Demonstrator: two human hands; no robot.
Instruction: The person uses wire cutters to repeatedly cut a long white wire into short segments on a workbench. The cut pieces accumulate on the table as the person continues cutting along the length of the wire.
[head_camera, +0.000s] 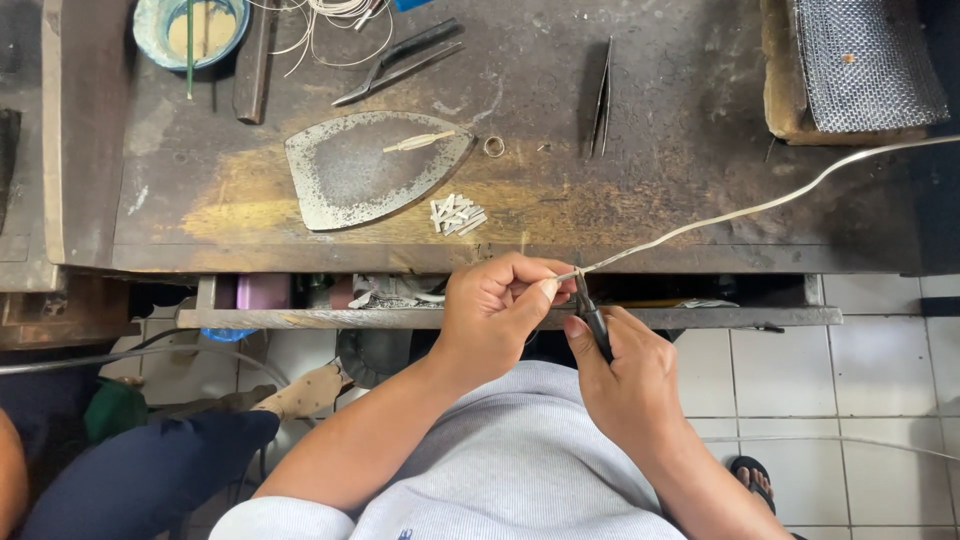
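I see my left hand (492, 312) closed in a pinch, thumb and forefinger narrow on the near end of a long strip of pale metal (740, 212). The strip is thin, flat and silvery; it rises from my fingers, crosses the front edge of the wooden workbench (640, 200) and curves away to the right, where it runs out of view, so I cannot see its far end. My right hand (628, 375) is wrapped tight around the dark handles of a small pair of cutters (588, 312), whose tip meets the strip just beside my left thumb. The jaws are mostly covered by my fingers, and I cannot tell whether they are biting the metal or only touching it.

On the bench, well apart from my hands, lies a flat iron-shaped metal plate (350, 180) with a small pale piece on it, and just beside its right edge a heap of short cut bits (456, 214). A tiny ring (494, 146) sits near the plate's tip. Tweezers (601, 98) lie farther right, pliers (398, 60) toward the top, and a blue bowl (188, 30) is cut off at the top edge. An open drawer (400, 300) below the bench holds clutter too dim to make out.
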